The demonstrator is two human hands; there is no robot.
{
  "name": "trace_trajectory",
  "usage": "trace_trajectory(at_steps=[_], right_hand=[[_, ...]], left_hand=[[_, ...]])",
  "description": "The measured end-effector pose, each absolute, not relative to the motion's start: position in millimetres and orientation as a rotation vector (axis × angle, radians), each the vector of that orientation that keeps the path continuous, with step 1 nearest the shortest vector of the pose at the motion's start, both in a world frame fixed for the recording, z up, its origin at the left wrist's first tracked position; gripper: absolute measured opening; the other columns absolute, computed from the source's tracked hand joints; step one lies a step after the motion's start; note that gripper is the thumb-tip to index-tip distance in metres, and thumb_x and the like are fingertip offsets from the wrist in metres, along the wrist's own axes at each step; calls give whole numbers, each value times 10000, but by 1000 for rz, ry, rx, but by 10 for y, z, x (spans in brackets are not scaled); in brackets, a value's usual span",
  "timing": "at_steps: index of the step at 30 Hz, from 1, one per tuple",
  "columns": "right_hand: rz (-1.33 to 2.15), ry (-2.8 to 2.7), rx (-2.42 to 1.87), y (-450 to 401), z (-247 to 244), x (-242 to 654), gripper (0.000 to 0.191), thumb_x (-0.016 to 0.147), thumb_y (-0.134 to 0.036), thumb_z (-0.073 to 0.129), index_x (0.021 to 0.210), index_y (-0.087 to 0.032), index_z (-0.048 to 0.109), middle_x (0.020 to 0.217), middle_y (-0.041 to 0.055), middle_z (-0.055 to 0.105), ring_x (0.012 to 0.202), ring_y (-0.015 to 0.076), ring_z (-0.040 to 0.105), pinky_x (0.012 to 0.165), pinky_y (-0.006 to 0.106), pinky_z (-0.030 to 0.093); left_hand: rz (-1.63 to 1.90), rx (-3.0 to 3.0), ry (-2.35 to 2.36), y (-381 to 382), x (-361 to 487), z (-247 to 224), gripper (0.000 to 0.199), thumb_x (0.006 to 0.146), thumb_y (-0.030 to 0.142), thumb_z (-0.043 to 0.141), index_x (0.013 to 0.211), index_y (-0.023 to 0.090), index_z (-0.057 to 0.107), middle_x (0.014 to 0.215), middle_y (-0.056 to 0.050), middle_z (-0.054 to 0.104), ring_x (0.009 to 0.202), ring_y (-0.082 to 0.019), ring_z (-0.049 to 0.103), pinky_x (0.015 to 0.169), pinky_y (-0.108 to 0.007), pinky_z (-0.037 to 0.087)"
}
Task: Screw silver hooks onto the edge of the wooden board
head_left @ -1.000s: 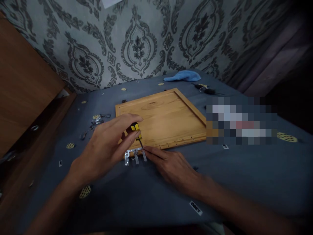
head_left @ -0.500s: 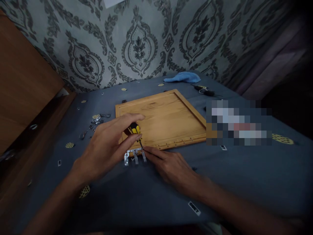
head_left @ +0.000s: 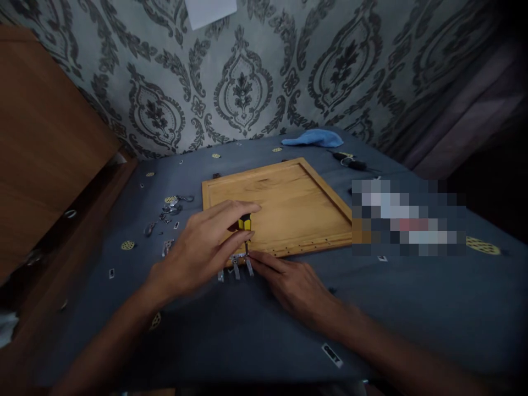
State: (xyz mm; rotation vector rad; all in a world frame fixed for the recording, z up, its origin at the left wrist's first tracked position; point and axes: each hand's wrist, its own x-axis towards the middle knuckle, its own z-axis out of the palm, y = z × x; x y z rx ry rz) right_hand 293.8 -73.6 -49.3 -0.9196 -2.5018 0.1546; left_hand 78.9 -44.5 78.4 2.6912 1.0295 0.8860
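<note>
A wooden framed panel (head_left: 284,203) lies flat, with small dark holes along its near edge. At the left end of that edge sits a silvery metal bracket (head_left: 236,265) with three prongs pointing towards me. My left hand (head_left: 198,242) is closed on a yellow and black screwdriver (head_left: 245,223), thumb and fingers around the handle. The screwdriver stands nearly upright, its shaft down at the right part of the bracket. My right hand (head_left: 295,283) is closed, fingertips pressed together against the bracket's right end beside the screwdriver tip. What lies under those fingertips is hidden.
Loose metal parts (head_left: 171,209) lie on the dark blue patterned cloth (head_left: 264,341) left of the panel. A blue rag (head_left: 315,137) and a black-handled tool (head_left: 350,161) are at the back right. Right of the panel is a blurred-out patch. A wooden cabinet (head_left: 49,126) borders the left.
The view has shifted slightly, so everything sits a little farther right and lower. My left hand has turned on the screwdriver, which stands more upright. My right hand keeps its place at the bracket.
</note>
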Motion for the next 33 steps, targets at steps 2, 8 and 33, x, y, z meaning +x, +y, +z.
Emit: trace_trajectory(at_steps=[2, 8, 33], right_hand=[[135, -2505, -930, -736, -500, 2941, 619, 823, 64, 464, 1371, -150, 656, 1328, 136, 732, 903, 230, 789, 729, 343, 653], [159, -2507, -908, -738, -474, 2940, 632, 797, 71, 460, 1365, -120, 660, 1333, 164, 724, 917, 247, 789, 744, 351, 658], [218, -2498, -903, -735, -502, 2956, 643, 806, 62, 475, 1387, -155, 644, 1351, 150, 716, 978, 251, 784, 776, 358, 670]], left_hand=[[855, 2667, 1037, -435, 768, 808, 294, 1009, 191, 609, 1303, 185, 607, 1158, -54, 763, 981, -175, 740, 855, -271, 589], [865, 2623, 1016, -420, 798, 780, 238, 1019, 211, 615, 1254, 168, 620, 1100, -50, 758, 903, -147, 727, 833, -249, 581], [978, 2693, 1089, -519, 741, 862, 250, 1007, 126, 575, 1253, 149, 613, 1152, -45, 752, 966, -126, 726, 877, -201, 546]])
